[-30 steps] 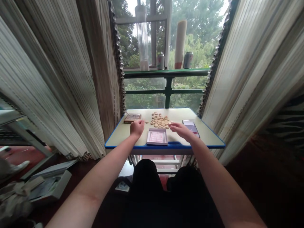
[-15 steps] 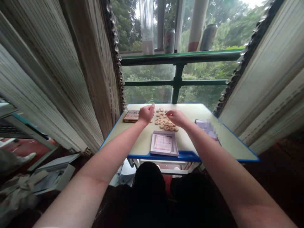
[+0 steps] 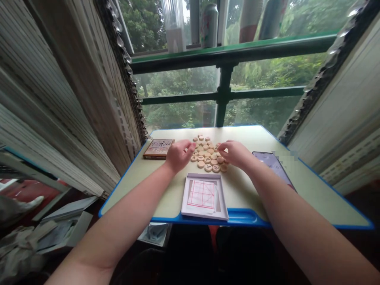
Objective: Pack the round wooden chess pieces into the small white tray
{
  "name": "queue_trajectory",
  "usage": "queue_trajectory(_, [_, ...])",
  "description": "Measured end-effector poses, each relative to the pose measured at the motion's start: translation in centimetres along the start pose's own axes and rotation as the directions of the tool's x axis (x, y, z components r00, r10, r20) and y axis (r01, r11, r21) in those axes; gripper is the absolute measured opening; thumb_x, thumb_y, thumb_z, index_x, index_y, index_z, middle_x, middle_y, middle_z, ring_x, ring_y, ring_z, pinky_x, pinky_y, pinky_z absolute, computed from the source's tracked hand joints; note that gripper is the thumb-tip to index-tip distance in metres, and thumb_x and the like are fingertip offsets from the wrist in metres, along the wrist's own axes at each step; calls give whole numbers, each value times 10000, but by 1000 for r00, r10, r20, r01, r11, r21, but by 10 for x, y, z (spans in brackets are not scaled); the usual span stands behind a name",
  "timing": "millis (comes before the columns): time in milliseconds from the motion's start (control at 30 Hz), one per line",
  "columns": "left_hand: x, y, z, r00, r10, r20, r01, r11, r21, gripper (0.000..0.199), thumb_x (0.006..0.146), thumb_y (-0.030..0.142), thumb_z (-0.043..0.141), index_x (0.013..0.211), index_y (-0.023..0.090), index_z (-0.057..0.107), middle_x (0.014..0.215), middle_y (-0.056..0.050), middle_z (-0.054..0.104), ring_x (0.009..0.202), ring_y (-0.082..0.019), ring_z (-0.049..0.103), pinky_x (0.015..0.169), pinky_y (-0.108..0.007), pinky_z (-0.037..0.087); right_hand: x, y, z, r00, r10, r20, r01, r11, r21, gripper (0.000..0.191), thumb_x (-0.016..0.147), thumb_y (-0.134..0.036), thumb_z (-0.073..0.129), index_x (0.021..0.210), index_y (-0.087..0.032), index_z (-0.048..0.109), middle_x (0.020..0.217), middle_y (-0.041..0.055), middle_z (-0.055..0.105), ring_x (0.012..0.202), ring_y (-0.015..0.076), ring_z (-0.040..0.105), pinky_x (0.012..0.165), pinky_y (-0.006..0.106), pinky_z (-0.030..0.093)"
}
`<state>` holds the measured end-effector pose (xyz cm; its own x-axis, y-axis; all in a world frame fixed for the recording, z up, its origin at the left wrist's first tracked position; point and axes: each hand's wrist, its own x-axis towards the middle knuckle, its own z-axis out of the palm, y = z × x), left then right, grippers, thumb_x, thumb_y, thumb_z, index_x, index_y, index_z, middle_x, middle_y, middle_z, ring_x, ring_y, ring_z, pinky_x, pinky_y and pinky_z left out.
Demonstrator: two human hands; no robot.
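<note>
Several round wooden xiangqi pieces (image 3: 207, 160) lie loosely grouped on the table, some with carved characters showing. At the left edge of the group, my left hand (image 3: 179, 154) is closed, thumb toward the pieces; whatever its curled fingers hold is hidden. My right hand (image 3: 234, 152) is on the other side, its thumb and fingertips pinched around a xiangqi piece (image 3: 218, 145) at the group's right edge. In front of the pieces stands a shallow white open box (image 3: 184, 198), with a folded paper board (image 3: 202, 194) printed in red lines inside.
A flat brown game box (image 3: 158, 148) lies left of my left hand. To the right, a phone (image 3: 273, 168) rests beside my right forearm. The pale table (image 3: 166, 194) has a blue rim. Cans (image 3: 209, 25) stand on the green window ledge behind.
The view has moved closer to the table. My right hand has shifted right, from the middle of the pieces to their right edge. My left hand stays closed at the left side.
</note>
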<state>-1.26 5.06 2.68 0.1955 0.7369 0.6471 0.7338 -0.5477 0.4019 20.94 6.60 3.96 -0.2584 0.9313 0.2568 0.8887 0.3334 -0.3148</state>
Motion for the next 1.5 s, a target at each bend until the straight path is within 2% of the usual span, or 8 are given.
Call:
queue_trajectory(100, [2, 1, -1, 999, 23, 45, -26, 998, 60, 329, 866, 408, 427, 756, 179, 636, 776, -56, 656, 761, -175, 596, 744, -257, 421, 0, -4, 6, 997, -18, 70, 19, 1000, -11, 212, 742, -163, 565, 846, -179, 749, 934, 97, 660, 797, 207, 609, 767, 277, 441])
queue_trajectory(300, [3, -9, 5, 982, -14, 189, -4, 996, 92, 416, 898, 435, 354, 894, 161, 667, 928, -82, 690, 919, -208, 627, 873, -316, 455, -3, -4, 5, 986, 127, 105, -125, 992, -25, 317, 742, -73, 516, 950, -168, 736, 1002, 102, 652, 817, 188, 615, 766, 249, 436])
queue_trajectory(400, [3, -15, 8, 963, -7, 268, -21, 995, 98, 492, 908, 487, 303, 1026, 159, 650, 1163, -99, 637, 1215, -242, 488, 1035, -387, 362, -5, -2, 1, 983, 153, 96, -150, 988, -38, 307, 783, -132, 498, 994, -160, 720, 1019, 114, 653, 848, 186, 613, 766, 246, 428])
queue_trajectory(500, [2, -20, 11, 940, -40, 339, 13, 997, 82, 637, 899, 571, 224, 1180, 131, 590, 1303, -133, 545, 1309, -259, 385, 1092, -430, 289, -6, -1, -2, 981, 167, 102, -159, 984, -79, 277, 796, -216, 497, 938, -150, 725, 971, 129, 670, 865, 208, 608, 750, 264, 426])
queue_trajectory(767, [-5, -18, 20, 932, -43, 360, 113, 978, -177, 891, 804, 724, 45, 1288, 136, 507, 1377, -144, 464, 1318, -258, 365, 1123, -426, 238, -5, 0, -3, 964, 255, 80, -244, 962, -126, 324, 812, -297, 423, 917, -186, 709, 1014, 115, 651, 874, 225, 609, 650, 287, 418])
queue_trajectory(967, [-3, -17, 24, 927, -78, 367, 160, 967, -198, 888, 800, 733, 85, 1264, 114, 519, 1345, -161, 483, 1277, -262, 413, 1107, -418, 270, -2, -5, -6, 946, 310, 92, -299, 947, -116, 321, 781, -285, 465, 1007, -225, 684, 1064, 98, 634, 873, 224, 623, 620, 283, 420])
queue_trajectory(1300, [-1, -25, 29, 934, -77, 348, 167, 957, -236, 797, 831, 702, 133, 1175, 131, 570, 1237, -145, 552, 1188, -253, 487, 1052, -412, 346, 3, 0, -10, 883, 426, 197, -398, 902, -166, 286, 719, -344, 532, 886, -192, 707, 887, 119, 696, 804, 230, 633, 577, 270, 399])
queue_trajectory(1500, [-1, -28, 29, 927, -100, 361, 209, 938, -276, 746, 844, 685, 162, 1123, 142, 593, 1210, -134, 572, 1162, -254, 512, 1039, -414, 364, 5, -3, -9, 884, 410, 227, -390, 912, -128, 205, 686, -324, 564, 750, -188, 705, 801, 97, 692, 709, 204, 613, 529, 264, 354])
